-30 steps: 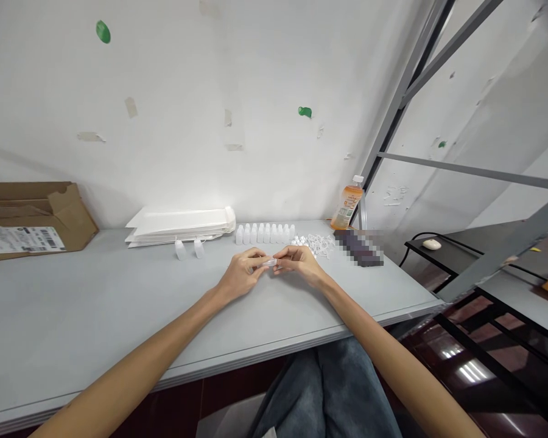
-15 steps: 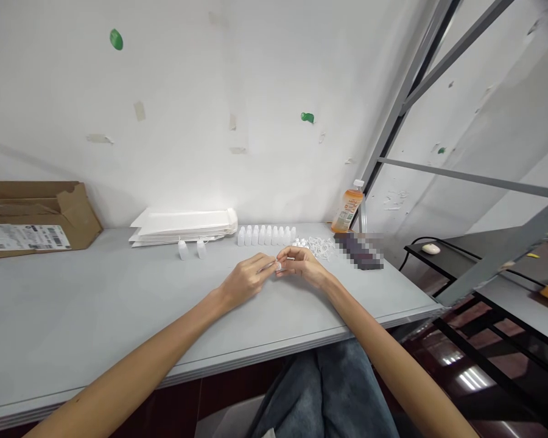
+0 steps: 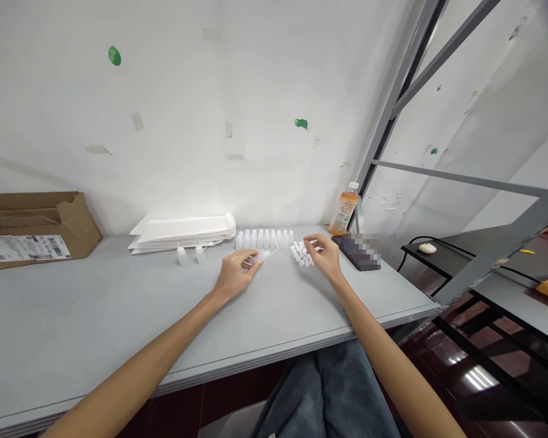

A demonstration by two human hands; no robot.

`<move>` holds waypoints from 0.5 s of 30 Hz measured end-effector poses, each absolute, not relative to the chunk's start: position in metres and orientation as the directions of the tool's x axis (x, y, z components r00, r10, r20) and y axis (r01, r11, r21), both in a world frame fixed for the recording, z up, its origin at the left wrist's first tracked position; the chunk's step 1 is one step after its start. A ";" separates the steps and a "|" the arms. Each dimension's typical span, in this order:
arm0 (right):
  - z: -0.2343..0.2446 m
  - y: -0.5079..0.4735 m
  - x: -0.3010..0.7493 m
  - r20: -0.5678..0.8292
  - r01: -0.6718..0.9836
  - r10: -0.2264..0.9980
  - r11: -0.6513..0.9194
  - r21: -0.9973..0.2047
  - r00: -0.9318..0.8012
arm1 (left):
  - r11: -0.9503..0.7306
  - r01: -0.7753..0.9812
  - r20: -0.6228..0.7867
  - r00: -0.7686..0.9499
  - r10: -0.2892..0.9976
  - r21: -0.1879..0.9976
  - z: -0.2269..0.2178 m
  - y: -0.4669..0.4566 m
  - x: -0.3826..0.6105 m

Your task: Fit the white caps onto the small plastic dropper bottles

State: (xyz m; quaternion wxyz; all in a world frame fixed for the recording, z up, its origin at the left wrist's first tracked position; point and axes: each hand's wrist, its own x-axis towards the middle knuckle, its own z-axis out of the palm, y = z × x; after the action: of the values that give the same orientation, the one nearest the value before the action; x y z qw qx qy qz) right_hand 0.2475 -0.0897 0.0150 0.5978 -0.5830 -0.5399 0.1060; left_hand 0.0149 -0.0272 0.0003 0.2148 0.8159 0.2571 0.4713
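Observation:
My left hand (image 3: 234, 272) rests on the grey table (image 3: 95, 316) with its fingers curled round a small translucent bottle (image 3: 260, 258) lying on its side. My right hand (image 3: 325, 256) has reached over a cluster of small white caps (image 3: 300, 253), fingers bent down among them; whether it holds one is hidden. Behind the hands stands a row of several small white bottles (image 3: 265, 238). Two more small bottles (image 3: 190, 255) stand apart to the left.
A stack of white paper bags (image 3: 182, 229) lies against the wall. A cardboard box (image 3: 31, 226) sits far left. An orange drink bottle (image 3: 344, 213) and a dark flat object (image 3: 358, 250) stand at the right, near a grey metal frame (image 3: 393, 115).
My hands were together at the small bottle. They have parted: the right hand moved right to the caps, and the left kept the bottle and shifted slightly back.

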 end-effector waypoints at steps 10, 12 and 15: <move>0.003 -0.110 0.284 0.657 0.850 0.692 0.119 -0.513 0.299 | -0.464 0.068 0.387 0.455 0.802 0.883 0.012 -0.037 0.017; 0.001 -0.111 0.281 0.643 0.863 0.718 0.120 -0.490 0.265 | -0.457 0.082 0.368 0.477 0.798 0.886 0.013 -0.038 0.017; -0.001 -0.109 0.276 0.600 0.901 0.775 0.098 -0.424 0.198 | -0.455 0.116 0.341 0.508 0.791 0.883 0.012 -0.038 0.017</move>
State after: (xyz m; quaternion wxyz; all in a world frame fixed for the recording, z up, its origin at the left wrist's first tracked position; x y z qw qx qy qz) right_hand 0.2763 -0.1093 -0.0012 0.3930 -0.6667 -0.6282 -0.0799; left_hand 0.0172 -0.0381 0.0124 0.4271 0.7562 0.3000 0.3947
